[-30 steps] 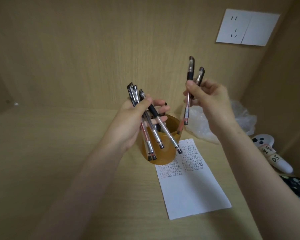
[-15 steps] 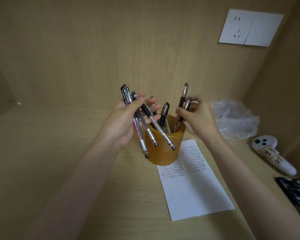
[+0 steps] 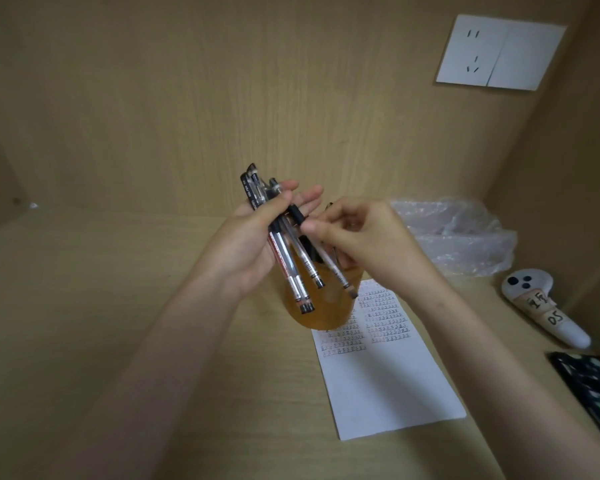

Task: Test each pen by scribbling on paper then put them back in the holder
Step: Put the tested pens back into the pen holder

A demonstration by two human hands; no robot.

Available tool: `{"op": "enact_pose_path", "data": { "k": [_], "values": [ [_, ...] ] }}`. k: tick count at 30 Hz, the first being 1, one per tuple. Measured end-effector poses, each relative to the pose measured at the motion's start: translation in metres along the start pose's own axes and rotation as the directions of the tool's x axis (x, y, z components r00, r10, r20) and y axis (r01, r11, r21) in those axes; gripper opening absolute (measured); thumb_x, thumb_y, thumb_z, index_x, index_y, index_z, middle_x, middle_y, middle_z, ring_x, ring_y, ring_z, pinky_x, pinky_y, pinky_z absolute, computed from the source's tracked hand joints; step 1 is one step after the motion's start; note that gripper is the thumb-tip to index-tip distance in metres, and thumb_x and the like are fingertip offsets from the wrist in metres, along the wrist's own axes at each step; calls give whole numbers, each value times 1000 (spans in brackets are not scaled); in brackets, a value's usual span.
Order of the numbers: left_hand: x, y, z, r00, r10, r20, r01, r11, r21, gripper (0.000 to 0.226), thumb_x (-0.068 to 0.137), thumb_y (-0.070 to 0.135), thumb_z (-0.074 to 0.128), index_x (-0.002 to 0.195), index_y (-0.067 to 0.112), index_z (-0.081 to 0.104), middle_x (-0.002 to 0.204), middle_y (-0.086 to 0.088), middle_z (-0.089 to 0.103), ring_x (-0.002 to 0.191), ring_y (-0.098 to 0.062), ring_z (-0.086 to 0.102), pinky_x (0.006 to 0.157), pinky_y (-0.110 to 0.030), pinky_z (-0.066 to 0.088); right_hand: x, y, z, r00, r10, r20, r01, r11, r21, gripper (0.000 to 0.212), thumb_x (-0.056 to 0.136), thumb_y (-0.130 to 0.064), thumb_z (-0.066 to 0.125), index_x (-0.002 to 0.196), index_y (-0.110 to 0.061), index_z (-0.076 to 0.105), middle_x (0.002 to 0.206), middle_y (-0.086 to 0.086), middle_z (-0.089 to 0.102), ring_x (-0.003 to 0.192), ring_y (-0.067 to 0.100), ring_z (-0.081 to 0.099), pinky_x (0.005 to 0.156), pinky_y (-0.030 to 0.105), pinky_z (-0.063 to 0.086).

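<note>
Left hand point(image 3: 253, 244) grips a bunch of pens point(image 3: 284, 251) over the amber holder point(image 3: 321, 306); right hand point(image 3: 357, 237) pinches the rightmost pen point(image 3: 329, 261), hands touching. Likely pulling one pen out: slide it along its length, keep the left grip firm so others don't drop. Paper point(image 3: 385, 375) lies just in front of the holder.

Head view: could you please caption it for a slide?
Left hand holds a pen bundle; right hand pinches one.

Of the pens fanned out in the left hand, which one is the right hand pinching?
The rightmost pen, splayed toward the paper; the right hand pinches it below its black grip.
</note>
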State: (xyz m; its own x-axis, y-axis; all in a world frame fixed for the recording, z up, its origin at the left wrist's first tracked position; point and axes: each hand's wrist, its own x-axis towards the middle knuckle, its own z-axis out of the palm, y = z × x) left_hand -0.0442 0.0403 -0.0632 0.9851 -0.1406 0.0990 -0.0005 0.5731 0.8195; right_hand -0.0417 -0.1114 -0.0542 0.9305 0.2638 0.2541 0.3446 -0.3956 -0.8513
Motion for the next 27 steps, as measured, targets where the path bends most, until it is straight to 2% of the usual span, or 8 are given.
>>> {"op": "enact_pose_path", "data": {
  "k": [5,9,13,16,19,23,25,27],
  "values": [
    [-2,2,3,999,-11,52,9,999,35,22,97,11,41,114,7,53,113,-11,67,114,-16,58,91,-32,51,2,1,8,988,37,153,-50,995,83,26,78,-28,74,87,-6,65,53,-2,58,43,8,48,42,18,35],
    [-4,5,5,995,-51,92,51,999,3,24,97,15,39,117,7,51,114,-10,67,115,-16,57,86,-32,54,0,0,9,970,-11,242,-31,985,169,16,85,-21,69,82,-6,63,53,4,57,39,10,44,42,17,35],
    [-8,6,9,991,-68,118,69,998,-8,24,97,16,38,116,6,49,116,-10,66,112,-15,59,70,-36,59,1,1,8,954,-43,295,-6,987,163,20,87,-23,67,71,-15,59,54,5,56,41,11,46,46,16,38],
    [-10,8,9,986,-103,131,102,995,18,24,97,19,39,116,8,48,117,-9,66,111,-17,60,61,-43,58,2,2,6,925,-58,377,-20,979,201,18,90,-21,62,78,-7,58,55,5,54,40,10,46,45,15,39],
    [-12,7,10,980,-130,152,123,991,51,26,97,23,38,117,7,44,120,-8,64,110,-26,61,52,-46,57,3,4,6,891,-52,451,-64,969,237,24,91,-22,60,90,2,59,55,3,52,42,11,44,45,18,41],
    [-12,4,6,973,-110,203,73,980,183,47,97,30,37,138,10,26,127,0,60,100,-34,65,55,-53,55,5,9,8,867,-20,498,-114,965,237,44,88,-33,62,105,8,54,57,4,50,46,15,43,50,34,33],
    [-12,3,4,974,-88,209,43,977,210,50,97,31,36,140,9,23,128,1,60,103,-32,64,59,-58,53,5,10,8,862,-15,506,-111,970,218,41,88,-36,60,102,3,56,57,2,48,47,15,41,52,35,33],
    [-14,3,4,978,-60,202,9,970,243,47,97,32,36,137,9,28,127,3,61,105,-29,64,62,-60,53,4,9,8,862,-35,506,-82,975,208,30,91,-33,58,96,-4,57,56,1,47,47,14,40,51,32,35]
  ]
}}
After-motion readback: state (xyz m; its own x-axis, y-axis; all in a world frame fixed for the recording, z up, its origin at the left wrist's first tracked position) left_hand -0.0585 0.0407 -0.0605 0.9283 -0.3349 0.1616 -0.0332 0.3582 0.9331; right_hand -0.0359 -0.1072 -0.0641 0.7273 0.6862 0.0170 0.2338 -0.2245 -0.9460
